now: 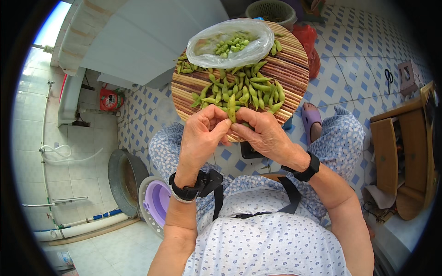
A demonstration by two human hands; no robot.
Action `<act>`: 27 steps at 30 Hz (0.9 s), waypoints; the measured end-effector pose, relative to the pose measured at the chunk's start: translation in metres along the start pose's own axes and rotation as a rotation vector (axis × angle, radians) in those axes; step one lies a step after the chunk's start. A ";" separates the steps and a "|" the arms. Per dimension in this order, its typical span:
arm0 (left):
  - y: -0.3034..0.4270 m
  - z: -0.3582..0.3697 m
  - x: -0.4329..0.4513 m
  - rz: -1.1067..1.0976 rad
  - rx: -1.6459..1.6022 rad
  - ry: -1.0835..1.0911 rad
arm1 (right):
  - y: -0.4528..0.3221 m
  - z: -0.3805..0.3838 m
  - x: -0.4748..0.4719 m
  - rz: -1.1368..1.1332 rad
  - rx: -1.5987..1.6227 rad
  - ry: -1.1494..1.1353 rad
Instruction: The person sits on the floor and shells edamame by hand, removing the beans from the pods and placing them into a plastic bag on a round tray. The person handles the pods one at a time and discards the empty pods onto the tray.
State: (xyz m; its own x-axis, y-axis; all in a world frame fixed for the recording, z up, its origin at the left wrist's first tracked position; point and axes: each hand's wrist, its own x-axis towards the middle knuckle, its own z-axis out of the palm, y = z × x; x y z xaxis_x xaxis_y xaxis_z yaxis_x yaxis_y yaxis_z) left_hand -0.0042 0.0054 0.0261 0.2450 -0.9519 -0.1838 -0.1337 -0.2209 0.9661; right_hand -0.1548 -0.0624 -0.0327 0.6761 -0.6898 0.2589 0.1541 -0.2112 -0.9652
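Note:
Between my two hands, at the near edge of a round striped table (186, 91), one edamame pod (232, 105) points away from me. My left hand (206, 129) pinches it from the left with thumb and forefinger. From the right, my right hand (264, 132) holds its lower end the same way. Just beyond my fingers lies a loose heap of unopened green edamame pods (247, 90). Behind the heap, a clear plastic bag (198, 57) stands with its mouth wide, and shelled green beans (233, 45) lie inside it.
A mesh basket (253, 10) and a red plastic bag (312, 63) stand beyond the table. Left of me are a metal tub (115, 183) and a purple basin (157, 200). Scissors (389, 79) and a wooden cabinet (386, 155) are to the right.

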 end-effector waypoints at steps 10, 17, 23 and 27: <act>0.003 0.002 -0.003 0.006 -0.074 -0.008 | 0.004 -0.001 0.000 0.085 0.172 -0.051; 0.005 0.005 -0.004 0.033 -0.078 0.031 | -0.006 -0.001 -0.001 0.185 0.488 -0.153; 0.003 0.000 -0.002 -0.015 -0.211 -0.036 | -0.013 -0.017 0.001 0.377 0.664 -0.300; 0.003 0.004 -0.002 0.006 -0.158 0.037 | -0.009 -0.012 0.002 0.322 0.559 -0.248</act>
State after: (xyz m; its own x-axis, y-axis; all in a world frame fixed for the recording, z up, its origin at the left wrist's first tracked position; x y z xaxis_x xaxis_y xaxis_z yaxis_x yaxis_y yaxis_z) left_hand -0.0090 0.0061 0.0287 0.2805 -0.9439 -0.1742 0.0165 -0.1767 0.9841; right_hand -0.1630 -0.0701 -0.0231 0.8851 -0.4654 0.0048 0.2214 0.4120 -0.8839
